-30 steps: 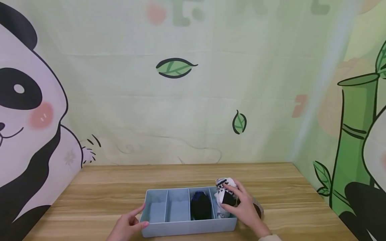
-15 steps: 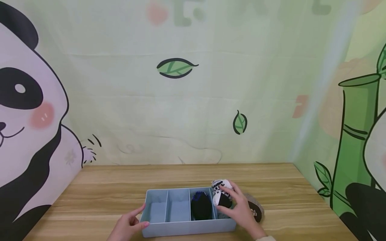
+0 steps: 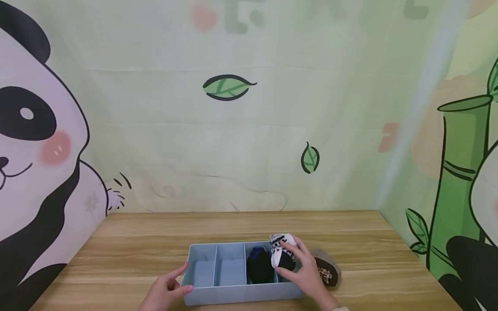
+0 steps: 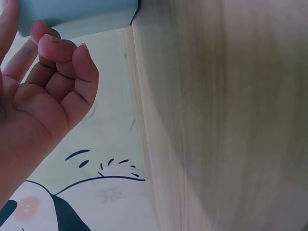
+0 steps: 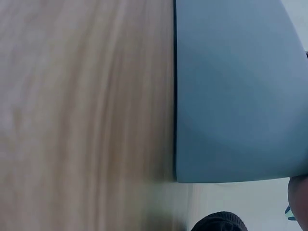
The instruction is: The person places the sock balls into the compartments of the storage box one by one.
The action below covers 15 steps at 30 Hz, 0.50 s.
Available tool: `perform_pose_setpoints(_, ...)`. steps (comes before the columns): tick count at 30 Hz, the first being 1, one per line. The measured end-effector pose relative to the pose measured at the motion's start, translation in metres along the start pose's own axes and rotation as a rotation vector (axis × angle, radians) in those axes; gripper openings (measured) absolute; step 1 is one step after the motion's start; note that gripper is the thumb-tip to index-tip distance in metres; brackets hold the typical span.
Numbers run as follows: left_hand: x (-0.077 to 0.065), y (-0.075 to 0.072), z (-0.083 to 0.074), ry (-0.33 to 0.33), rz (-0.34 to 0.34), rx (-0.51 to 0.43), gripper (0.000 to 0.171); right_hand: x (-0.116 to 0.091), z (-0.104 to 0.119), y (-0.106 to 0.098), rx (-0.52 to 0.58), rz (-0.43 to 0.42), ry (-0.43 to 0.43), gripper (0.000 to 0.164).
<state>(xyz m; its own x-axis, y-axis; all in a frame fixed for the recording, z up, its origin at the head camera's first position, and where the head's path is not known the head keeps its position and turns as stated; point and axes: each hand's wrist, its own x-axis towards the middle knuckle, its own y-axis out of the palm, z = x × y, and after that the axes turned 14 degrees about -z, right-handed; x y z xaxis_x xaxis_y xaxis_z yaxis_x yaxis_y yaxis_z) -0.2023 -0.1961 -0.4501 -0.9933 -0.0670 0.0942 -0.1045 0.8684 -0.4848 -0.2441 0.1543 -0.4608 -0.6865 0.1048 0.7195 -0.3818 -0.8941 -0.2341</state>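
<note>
My right hand (image 3: 305,268) pinches a rolled white-and-black patterned sock (image 3: 282,252) between thumb and fingers. The sock is over the right end of a light blue divided box (image 3: 241,295), overlapping the last divider in the head view. A black rolled sock (image 3: 260,265) with blue trim sits in the third compartment from the left. My left hand (image 3: 165,290) holds the box's left end, thumb at the front corner and index finger along the side. In the left wrist view, its other fingers (image 4: 62,72) are curled below the box. My right hand hides most of the rightmost compartment.
A grey-brown rolled sock (image 3: 328,268) with a dark patch lies on the wooden table (image 3: 155,229) just right of the box. The two left compartments (image 3: 218,265) show bare bottoms. Behind the table hangs a printed cloth (image 3: 249,142) with pandas, leaves and bamboo.
My right hand has shifted a little left with the patterned sock, uncovering more of the grey-brown sock on the table. My left hand and the box have stayed in place.
</note>
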Motion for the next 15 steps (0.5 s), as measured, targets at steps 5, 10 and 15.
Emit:
perform_pose_setpoints(5, -0.001, 0.000, 0.000, 0.008, 0.003, -0.005, 0.071, 0.003, 0.023, -0.003, 0.002, -0.010, -0.007, 0.055)
perform_pose_setpoints(10, -0.001, 0.000, -0.002, 0.005, -0.012, 0.010, 0.071, 0.005, 0.035, -0.005, -0.009, 0.001, 0.016, 0.054)
perform_pose_setpoints(15, -0.001, 0.000, -0.002, 0.010, -0.015, 0.013, 0.070, 0.005, 0.036, -0.005, -0.010, 0.000, -0.007, 0.054)
